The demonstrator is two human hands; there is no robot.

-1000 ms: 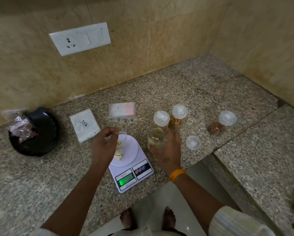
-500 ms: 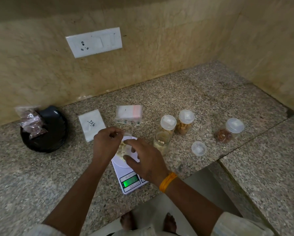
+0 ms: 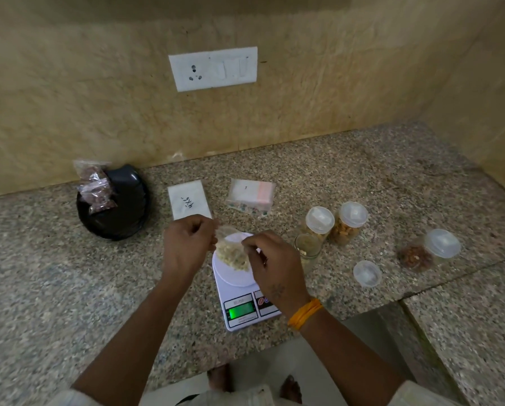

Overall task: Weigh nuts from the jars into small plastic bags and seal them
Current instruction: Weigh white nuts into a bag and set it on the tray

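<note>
Jars (image 3: 334,225) right of scale (image 3: 242,294)

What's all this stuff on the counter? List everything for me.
Scale: one, white, green display, counter front.
Bag of pale nuts: one, clear, over the scale pan, held by both hands.
Open jar: one, clear, right of scale.
Lidded jars: two, behind the open jar.
Tipped jar: one, brown nuts, far right.
Loose lid: one, white, on counter.
Black plate: one, left, holding filled bags.
Empty bag packs: two, behind scale.
Wall socket: one, white.
Left hand, right hand: pinching the bag's top.
</note>
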